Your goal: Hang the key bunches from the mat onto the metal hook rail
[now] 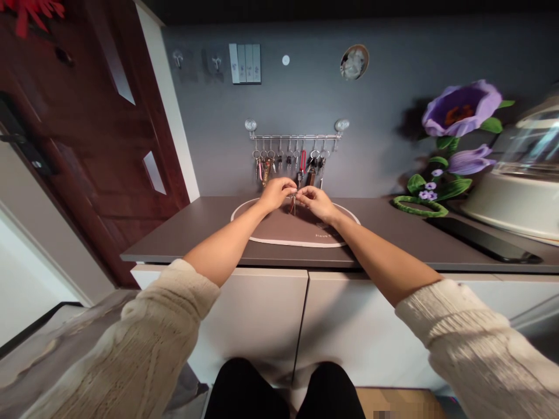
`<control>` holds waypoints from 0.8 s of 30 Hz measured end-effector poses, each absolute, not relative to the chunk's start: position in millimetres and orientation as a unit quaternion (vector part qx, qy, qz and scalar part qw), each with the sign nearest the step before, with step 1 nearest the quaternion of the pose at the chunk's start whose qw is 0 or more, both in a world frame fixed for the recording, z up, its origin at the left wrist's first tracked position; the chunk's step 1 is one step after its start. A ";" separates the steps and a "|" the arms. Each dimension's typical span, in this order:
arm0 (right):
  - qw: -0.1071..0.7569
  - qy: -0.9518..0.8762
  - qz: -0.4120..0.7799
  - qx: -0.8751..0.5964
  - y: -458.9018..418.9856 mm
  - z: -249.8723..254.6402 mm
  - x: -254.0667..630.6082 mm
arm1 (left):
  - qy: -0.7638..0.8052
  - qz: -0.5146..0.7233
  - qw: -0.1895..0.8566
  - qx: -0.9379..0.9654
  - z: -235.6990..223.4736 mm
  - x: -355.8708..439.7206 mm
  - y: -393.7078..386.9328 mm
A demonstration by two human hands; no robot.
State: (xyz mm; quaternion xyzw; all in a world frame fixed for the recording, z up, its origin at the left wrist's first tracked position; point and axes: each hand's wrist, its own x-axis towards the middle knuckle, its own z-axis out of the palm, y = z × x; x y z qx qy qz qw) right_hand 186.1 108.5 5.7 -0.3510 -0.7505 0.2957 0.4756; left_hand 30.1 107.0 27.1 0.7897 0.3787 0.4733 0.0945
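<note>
Both hands meet above an oval brown mat (279, 230) with a pale rim, lying on the counter. My left hand (278, 193) is closed in a pinch at the top of a small bunch of keys (293, 205). From the other side, my right hand (315, 201) pinches the same spot with thumb and forefinger. The keys dangle below the fingertips, just over the mat; their ring is mostly hidden by the fingers. Behind the hands, a clear hook rail (297, 137) on the wall carries several key rings, one with a red strap (303, 163).
To the right are a purple fabric flower (463, 110), a black phone-like slab (484, 240) and a cream appliance with a clear dome (515, 198). A switch panel (245, 64) sits on the wall. At left stands a dark red door (96, 145). White cabinet doors (253, 320) are below the counter.
</note>
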 end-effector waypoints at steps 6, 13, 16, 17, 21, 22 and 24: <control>0.507 -0.739 0.303 -0.325 112.2 5.7 188.7 | 0.388 0.502 0.119 0.764 26.7 32.6 105.8; 0.547 -0.698 0.333 -0.322 118.0 6.4 194.3 | 0.424 0.444 -0.049 0.788 22.6 28.6 106.1; 0.574 -0.677 0.328 -0.322 119.7 7.4 198.8 | 0.433 0.386 -0.100 0.808 20.3 29.1 104.0; 0.582 -0.670 0.333 -0.319 120.2 7.8 200.7 | 0.436 0.370 -0.108 0.813 19.4 29.5 103.3; 0.607 -0.635 0.367 -0.305 120.7 10.4 208.8 | 0.438 0.341 -0.122 0.823 15.7 31.5 102.4; 0.613 -0.626 0.373 -0.305 120.3 11.8 210.8 | 0.437 0.338 -0.123 0.825 14.9 32.1 102.6; 0.627 -0.606 0.380 -0.309 119.1 16.0 214.6 | 0.435 0.335 -0.122 0.827 13.4 33.5 102.7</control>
